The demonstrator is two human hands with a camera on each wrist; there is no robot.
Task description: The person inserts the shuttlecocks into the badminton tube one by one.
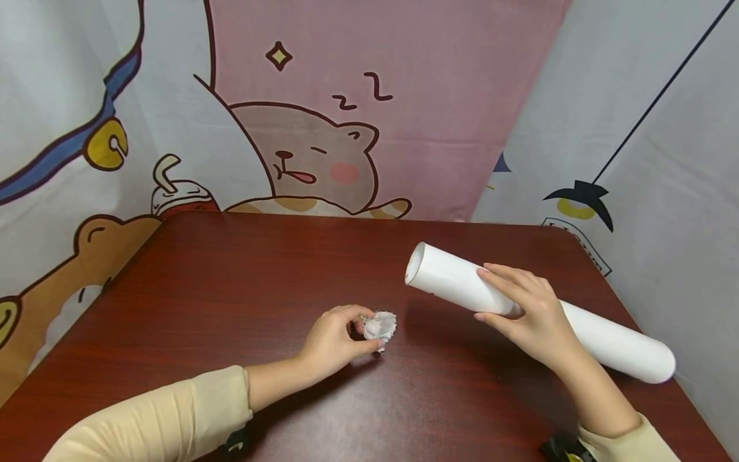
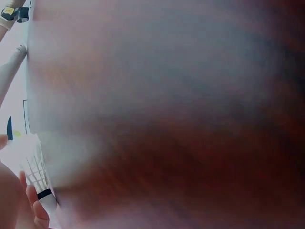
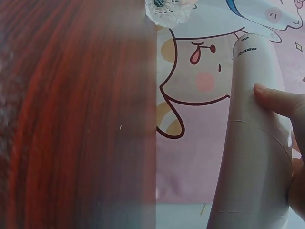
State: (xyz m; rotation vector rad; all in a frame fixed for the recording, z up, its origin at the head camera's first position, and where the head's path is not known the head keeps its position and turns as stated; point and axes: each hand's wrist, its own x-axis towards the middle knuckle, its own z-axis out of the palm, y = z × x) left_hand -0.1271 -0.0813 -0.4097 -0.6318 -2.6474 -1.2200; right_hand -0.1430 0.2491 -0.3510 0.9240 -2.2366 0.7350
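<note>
My left hand (image 1: 337,340) pinches a white shuttlecock (image 1: 381,326) between thumb and fingers, low over the table. In the left wrist view the shuttlecock (image 2: 35,174) shows its feather skirt, a black band and a pale rounded base beside the fingers. A long white shuttlecock tube (image 1: 456,277) is gripped around its middle by my right hand (image 1: 539,317). Its open end points left, towards the shuttlecock but apart from it. From the right wrist view, the tube (image 3: 252,143) carries small dark print near one end, and the shuttlecock's feathers (image 3: 169,14) appear at the top.
A dark reddish-brown wooden table (image 1: 260,263) spreads beneath both hands. Behind it and at its sides hangs a cloth (image 1: 450,109) printed with cartoon animals. The tube's far end lies close to the table's right edge.
</note>
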